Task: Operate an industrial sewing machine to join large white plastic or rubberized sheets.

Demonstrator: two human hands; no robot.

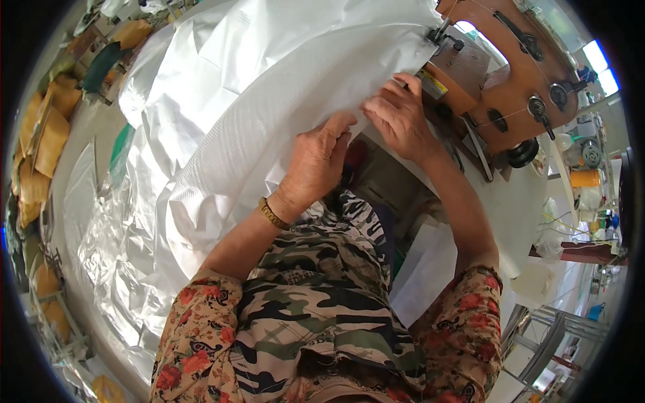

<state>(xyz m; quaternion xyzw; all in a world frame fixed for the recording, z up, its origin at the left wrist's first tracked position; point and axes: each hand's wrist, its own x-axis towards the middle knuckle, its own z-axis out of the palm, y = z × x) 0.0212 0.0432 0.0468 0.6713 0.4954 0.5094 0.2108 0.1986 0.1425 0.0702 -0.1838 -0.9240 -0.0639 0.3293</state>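
Observation:
A large white woven sheet (252,117) spreads from the sewing machine (470,74) across the left of the view and hangs down beside me. My left hand (319,158), with a gold watch on its wrist, is closed in a pinch on the sheet's near edge. Just to its right, my right hand (400,121) has its fingers curled in at the same edge, slightly smeared by motion. The sheet's far end runs under the presser foot (440,37) of the brown machine. The fingertips of both hands are partly hidden.
Silvery crumpled sheeting (117,252) lies at the left. Yellow-brown bundles (50,127) are piled at the far left. A black handwheel (523,153) sticks out from the machine. At the right are a metal rack (544,342) and an orange thread cone (584,178).

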